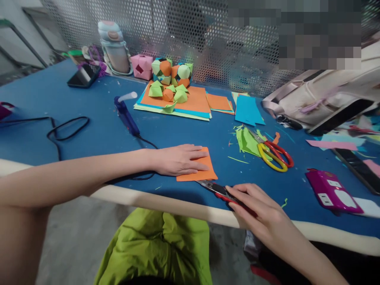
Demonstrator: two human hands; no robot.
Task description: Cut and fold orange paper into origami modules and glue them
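Grasping the knife, the right hand holds its blade by the orange paper's near edge; the left hand lies flat on that paper, clutching nothing; trimming seems in hand, and the next stroke calls for firm, steady pressure; the paper is left of the right hand, just beyond the blade.
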